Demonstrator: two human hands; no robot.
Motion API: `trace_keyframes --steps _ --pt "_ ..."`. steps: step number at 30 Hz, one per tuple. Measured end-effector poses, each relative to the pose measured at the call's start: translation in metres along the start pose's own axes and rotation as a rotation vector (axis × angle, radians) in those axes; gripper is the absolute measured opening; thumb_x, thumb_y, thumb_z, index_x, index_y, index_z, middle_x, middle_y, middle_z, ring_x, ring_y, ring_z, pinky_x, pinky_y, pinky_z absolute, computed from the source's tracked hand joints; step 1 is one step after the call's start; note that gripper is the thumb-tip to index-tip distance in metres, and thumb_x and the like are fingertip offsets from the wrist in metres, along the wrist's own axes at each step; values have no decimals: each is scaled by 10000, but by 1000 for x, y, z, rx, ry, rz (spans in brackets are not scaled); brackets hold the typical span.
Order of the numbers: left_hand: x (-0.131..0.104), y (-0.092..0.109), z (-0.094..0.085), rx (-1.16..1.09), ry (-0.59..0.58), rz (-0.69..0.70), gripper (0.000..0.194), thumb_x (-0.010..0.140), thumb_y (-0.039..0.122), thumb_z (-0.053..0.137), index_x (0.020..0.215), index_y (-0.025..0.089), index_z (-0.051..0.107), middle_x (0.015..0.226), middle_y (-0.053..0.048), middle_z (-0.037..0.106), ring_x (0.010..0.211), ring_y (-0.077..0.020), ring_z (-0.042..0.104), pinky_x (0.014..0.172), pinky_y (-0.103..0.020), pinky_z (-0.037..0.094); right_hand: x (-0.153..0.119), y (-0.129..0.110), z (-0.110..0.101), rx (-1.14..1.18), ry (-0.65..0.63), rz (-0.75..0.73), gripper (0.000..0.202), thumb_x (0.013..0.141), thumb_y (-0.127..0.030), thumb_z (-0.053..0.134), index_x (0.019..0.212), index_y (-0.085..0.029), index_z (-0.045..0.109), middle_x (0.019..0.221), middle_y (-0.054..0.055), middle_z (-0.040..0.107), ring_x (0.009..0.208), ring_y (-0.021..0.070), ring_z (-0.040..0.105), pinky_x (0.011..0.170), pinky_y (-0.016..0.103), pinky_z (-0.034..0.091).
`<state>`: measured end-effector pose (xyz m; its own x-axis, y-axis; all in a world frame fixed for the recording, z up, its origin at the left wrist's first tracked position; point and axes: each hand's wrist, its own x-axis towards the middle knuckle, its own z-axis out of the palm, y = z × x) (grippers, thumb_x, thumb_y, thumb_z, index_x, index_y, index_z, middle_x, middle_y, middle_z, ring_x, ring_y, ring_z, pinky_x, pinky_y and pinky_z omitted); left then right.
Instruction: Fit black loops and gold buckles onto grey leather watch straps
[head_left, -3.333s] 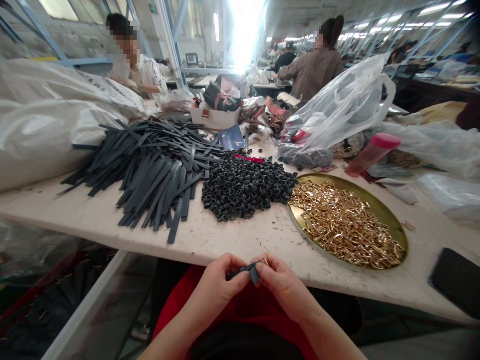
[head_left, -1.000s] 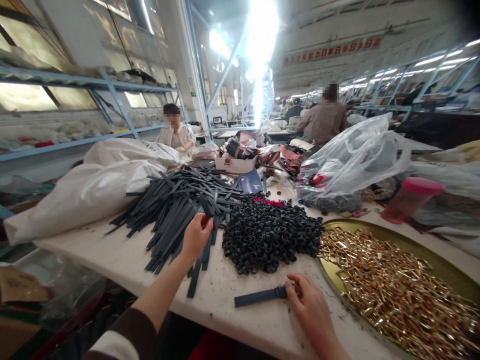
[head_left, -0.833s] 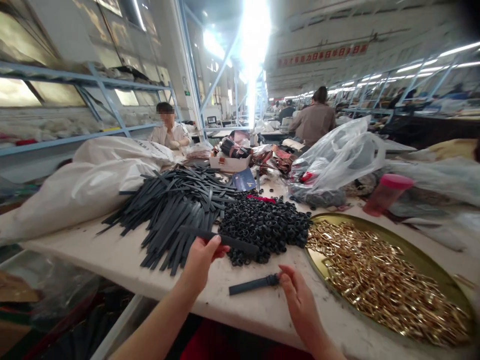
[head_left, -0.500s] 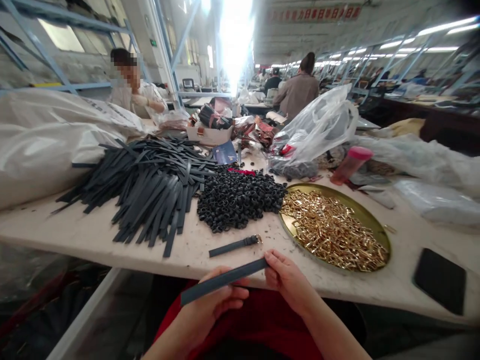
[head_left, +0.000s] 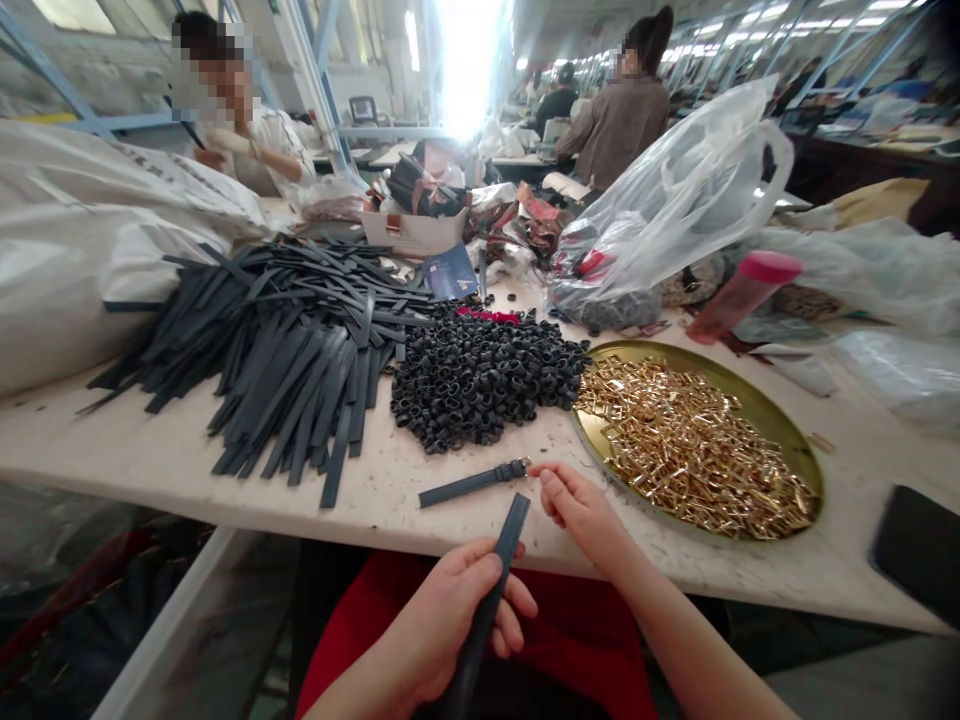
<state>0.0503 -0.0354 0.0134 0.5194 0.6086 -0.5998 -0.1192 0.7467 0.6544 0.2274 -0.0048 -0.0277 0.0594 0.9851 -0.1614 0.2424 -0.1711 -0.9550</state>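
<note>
My left hand [head_left: 472, 610] grips a dark strap [head_left: 491, 595] between thumb and fingers, its end pointing up and away. My right hand [head_left: 566, 495] has let its index finger reach the gold buckle of a short buckled strap [head_left: 469, 483] lying on the table; its other fingers are curled, and I cannot make out anything in them. Beyond the short strap sits a heap of small black loops [head_left: 480, 380]. Right of it, gold buckles [head_left: 690, 440] fill a round golden tray [head_left: 806, 450]. Many loose dark straps [head_left: 285, 350] are piled at the left.
A black phone [head_left: 919, 550] lies at the right edge. Behind are a pink-lidded container [head_left: 742, 297], a clear plastic bag [head_left: 675, 210], a blue card [head_left: 450, 272] and a white sack [head_left: 67, 270]. People sit farther back, one at the left [head_left: 259, 150].
My right hand has released the strap's end and moved to the buckle on the table. My left hand has turned the strap more upright. The view has shifted slightly.
</note>
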Motion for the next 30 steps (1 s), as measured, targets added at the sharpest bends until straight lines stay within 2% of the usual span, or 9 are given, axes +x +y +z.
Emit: trace_keyframes --steps 3,5,9,12,17,21,24,26,30 --pt "6 3 -3 -3 63 1 282 811 277 451 1012 88 505 658 -46 615 419 -62 512 369 -125 356 23 7 -26 -335 166 -133 297 817 -404 406 931 -181 566 766 37 587 716 176 536 662 301 407" --pt "11 6 -6 -21 90 5 284 817 253 435 1036 81 493 673 -54 616 434 -64 510 377 -130 357 37 9 -42 -523 248 -184 266 815 -360 415 938 -178 565 908 76 603 834 210 544 741 338 402" --pt "16 10 -10 -55 121 -4 286 811 206 408 1057 86 490 678 -45 598 417 -58 466 374 -144 326 54 7 -55 -692 284 -202 243 819 -322 406 936 -175 558 934 81 595 826 207 554 723 329 414" --pt "15 11 -12 -72 133 38 281 804 251 449 1042 120 519 661 5 538 382 -29 360 369 -151 265 60 5 -51 -737 259 -212 226 822 -305 405 922 -175 560 910 69 599 830 203 556 722 319 418" --pt "18 9 -22 -58 220 110 337 729 414 588 876 111 584 594 37 439 453 -40 343 418 -155 261 66 2 -42 -791 269 -250 206 827 -274 412 929 -168 556 919 64 590 823 190 560 728 302 414" --pt "26 8 -25 -22 165 44 211 744 342 562 777 141 508 442 52 441 367 -37 333 382 -139 213 80 -1 -31 -935 237 -271 203 828 -248 436 982 -174 545 949 56 579 770 160 566 711 272 400" --pt "27 11 -21 -45 173 33 140 758 262 526 808 134 500 611 -4 566 398 -38 429 379 -130 271 93 -2 -20 -1027 196 -277 185 813 -249 479 973 -183 546 951 54 574 775 157 565 679 256 384" --pt "26 14 -18 -70 180 45 140 753 200 513 865 117 509 740 -27 585 437 -38 469 379 -129 314 98 -2 -14 -1053 174 -270 129 796 -231 507 906 -180 552 900 54 576 774 166 558 654 257 367" --pt "22 18 -15 -90 150 43 209 760 128 454 965 101 486 773 -45 590 458 -45 500 368 -119 341 92 0 -14 -1106 152 -261 65 789 -220 510 834 -182 537 853 53 565 772 171 540 645 259 340"
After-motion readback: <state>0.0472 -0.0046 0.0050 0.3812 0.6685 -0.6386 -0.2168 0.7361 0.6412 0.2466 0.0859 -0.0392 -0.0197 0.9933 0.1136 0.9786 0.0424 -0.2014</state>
